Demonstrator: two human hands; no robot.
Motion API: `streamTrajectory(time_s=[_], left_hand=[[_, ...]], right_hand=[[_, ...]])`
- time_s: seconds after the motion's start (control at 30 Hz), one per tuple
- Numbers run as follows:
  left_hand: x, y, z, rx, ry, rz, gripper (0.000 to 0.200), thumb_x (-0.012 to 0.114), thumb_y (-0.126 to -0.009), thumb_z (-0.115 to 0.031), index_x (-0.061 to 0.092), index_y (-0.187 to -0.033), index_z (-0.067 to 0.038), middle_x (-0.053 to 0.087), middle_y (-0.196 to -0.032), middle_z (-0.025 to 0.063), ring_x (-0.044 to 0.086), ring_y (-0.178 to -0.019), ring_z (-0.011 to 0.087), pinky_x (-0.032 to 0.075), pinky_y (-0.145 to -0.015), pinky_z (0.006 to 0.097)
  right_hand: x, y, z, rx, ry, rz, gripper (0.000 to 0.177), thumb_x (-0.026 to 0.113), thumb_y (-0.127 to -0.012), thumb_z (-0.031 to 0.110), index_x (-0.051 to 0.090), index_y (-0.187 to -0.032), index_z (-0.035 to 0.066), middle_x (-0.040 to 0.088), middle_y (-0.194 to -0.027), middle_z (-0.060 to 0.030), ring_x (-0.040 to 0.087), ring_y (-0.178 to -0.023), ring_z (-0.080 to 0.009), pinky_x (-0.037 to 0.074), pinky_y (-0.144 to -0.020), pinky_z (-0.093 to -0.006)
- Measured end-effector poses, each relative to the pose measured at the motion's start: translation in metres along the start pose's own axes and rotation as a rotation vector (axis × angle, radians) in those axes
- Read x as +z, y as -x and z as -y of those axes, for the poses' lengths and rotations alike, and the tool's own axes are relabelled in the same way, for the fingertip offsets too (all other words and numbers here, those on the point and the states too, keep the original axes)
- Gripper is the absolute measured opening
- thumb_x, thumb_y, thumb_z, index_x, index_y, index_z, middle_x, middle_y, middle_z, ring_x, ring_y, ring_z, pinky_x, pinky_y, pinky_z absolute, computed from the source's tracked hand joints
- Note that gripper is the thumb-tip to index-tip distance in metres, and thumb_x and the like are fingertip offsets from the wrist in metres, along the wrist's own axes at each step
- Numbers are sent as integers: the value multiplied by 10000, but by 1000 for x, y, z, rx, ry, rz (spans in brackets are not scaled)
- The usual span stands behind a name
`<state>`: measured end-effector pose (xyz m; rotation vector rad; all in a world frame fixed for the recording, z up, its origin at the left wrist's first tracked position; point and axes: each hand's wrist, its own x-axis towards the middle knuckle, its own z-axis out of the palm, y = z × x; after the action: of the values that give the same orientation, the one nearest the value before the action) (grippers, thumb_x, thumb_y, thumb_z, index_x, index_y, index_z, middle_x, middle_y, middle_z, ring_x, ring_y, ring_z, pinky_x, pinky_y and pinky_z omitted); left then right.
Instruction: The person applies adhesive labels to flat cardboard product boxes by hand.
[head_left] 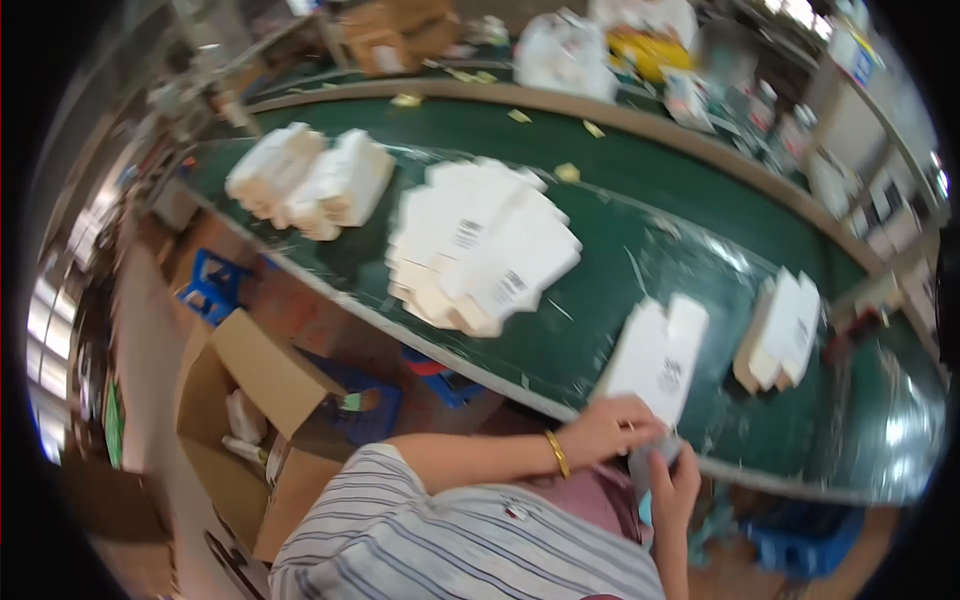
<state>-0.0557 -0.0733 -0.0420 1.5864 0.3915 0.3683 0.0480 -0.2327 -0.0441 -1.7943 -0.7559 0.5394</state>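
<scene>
A flat white carton (655, 365) with small dark print lies at the near edge of the table, its flaps pointing away from me. My left hand (612, 425), with a gold bracelet at the wrist, has its fingers curled together at the carton's near end. My right hand (677, 480) pinches a shaded, greyish piece (650, 460) there, seemingly the carton's near flap. Both hands are close together, and blur hides the exact fingertip contact. To the right lies a small stack of similar white cartons (785, 330).
A fanned pile of white cartons (490, 240) and bundled cartons (340, 180) lie leftward on the green table (590, 260). A raised brown edge (640, 115) runs behind, with plastic bags (565, 55) and bottles beyond. An open cardboard box (270, 380) and blue stools (215, 285) stand below.
</scene>
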Motion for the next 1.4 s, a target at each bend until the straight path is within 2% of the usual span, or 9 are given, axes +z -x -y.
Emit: streamTrajectory(time_s=[0.03, 0.07, 0.2, 0.33, 0.43, 0.53, 0.83, 1.03, 1.4], left_hand=[[-3, -2, 1, 79, -89, -3, 166, 690, -887, -123, 741, -1027, -50, 683, -992, 68, 644, -879, 163, 509, -786, 273], [-6, -4, 4, 166, -175, -8, 166, 690, -885, -115, 741, -1026, -46, 686, -998, 67, 645, -850, 159, 512, -768, 269], [-10, -4, 0, 28, -173, 10, 232, 691, -875, -81, 711, -1100, -28, 687, -1013, 93, 639, -784, 152, 512, -702, 263], [-22, -14, -4, -27, -77, -79, 256, 683, -861, -42, 695, -1115, -19, 676, -988, 116, 635, -790, 178, 515, -697, 274], [-44, -28, 4, 284, -536, -71, 246, 680, -845, -21, 705, -1090, -24, 666, -986, 111, 631, -801, 217, 523, -704, 296], [-53, -38, 15, 429, -666, -18, 286, 680, -815, -4, 714, -1096, -43, 647, -956, 87, 605, -803, 237, 513, -707, 320], [-52, -54, 22, 436, -783, 184, 462, 651, -740, -15, 695, -1191, -107, 534, -817, 25, 498, -724, 202, 464, -674, 318], [-51, -57, 24, 400, -785, 198, 457, 660, -742, 0, 704, -1185, -105, 535, -814, 29, 501, -711, 196, 435, -649, 327], [-47, -62, 18, 370, -810, 177, 445, 687, -744, -15, 705, -1179, -109, 557, -829, 14, 514, -713, 192, 461, -628, 317]], right_hand=[[-1, -1, 3, -50, 79, 20, 177, 628, -896, 126, 631, -981, -29, 621, -821, -129, 567, -764, -189, 478, -735, -325], [1, -1, 7, -27, 84, 18, 174, 621, -909, 132, 630, -976, -28, 617, -809, -120, 559, -749, -178, 472, -714, -319], [-3, -6, 8, 132, 84, 53, 192, 584, -962, 161, 628, -965, -26, 611, -784, -51, 521, -721, -99, 448, -654, -278], [0, -22, 9, 295, -72, 48, 211, 566, -989, 176, 636, -952, -20, 619, -798, -8, 508, -697, -60, 437, -629, -246], [3, -36, 0, 444, -283, 25, 219, 556, -1002, 183, 643, -989, -18, 637, -824, 2, 534, -698, -42, 446, -620, -223], [10, -51, -5, 559, -462, -9, 230, 557, -1007, 188, 640, -1029, -25, 656, -847, -9, 569, -705, -43, 465, -618, -211], [12, -69, -2, 753, -468, -23, 257, 568, -1005, 200, 647, -1024, -44, 660, -842, -17, 559, -693, -46, 468, -606, -222], [12, -75, 5, 792, -469, -33, 259, 575, -1002, 198, 653, -1015, -49, 655, -826, -12, 541, -682, -39, 455, -591, -221], [9, -77, 5, 831, -466, -10, 234, 581, -998, 181, 651, -1028, -39, 667, -842, -15, 574, -676, -35, 468, -582, -203]])
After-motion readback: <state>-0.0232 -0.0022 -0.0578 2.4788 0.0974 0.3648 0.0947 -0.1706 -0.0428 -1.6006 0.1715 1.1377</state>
